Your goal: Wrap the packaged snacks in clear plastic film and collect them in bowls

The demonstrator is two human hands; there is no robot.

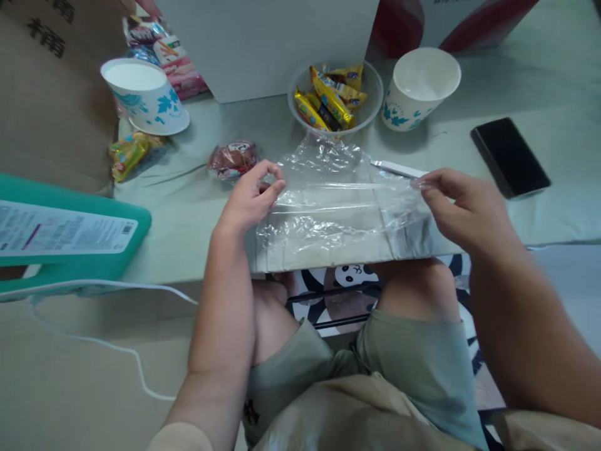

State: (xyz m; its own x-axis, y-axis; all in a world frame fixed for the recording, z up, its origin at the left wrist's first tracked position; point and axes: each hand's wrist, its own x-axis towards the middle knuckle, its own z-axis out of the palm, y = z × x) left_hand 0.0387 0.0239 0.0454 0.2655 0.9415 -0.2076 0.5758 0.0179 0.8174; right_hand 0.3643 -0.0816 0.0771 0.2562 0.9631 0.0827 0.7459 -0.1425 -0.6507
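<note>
at the near edge of the table, above grey-green shorts [422,357] with a small dark emblem [251,411] too blurred to read, and above a panda-print surface [354,275], a clear, crinkled plastic film [328,219] lies spread between two bare hands. the right hand [460,200] has thumb and forefinger closed on the film's right corner; the left hand [256,194] is curled at its left edge, thumb and forefinger slightly apart, and whether they grip the film cannot be told. at the left stands a green jug [136,219], its white label [70,228] bearing a barcode and fine print too small to read. beyond the film lie a slim white-handled tool [399,169], a dark-screened phone [511,156] and a reddish wrapped snack [230,164] with a white oval label, its mark illegible. farther back are yellow snack packets [129,153], two paper cups printed with blue leaves, left [145,100] and right [413,94], and a clear bowl [375,103] of yellow-wrapped bars [331,100]. behind them, a white box [272,50] stands near pink and purple packets [176,59], and a cardboard box [61,94] shows the black character 桶.
</note>
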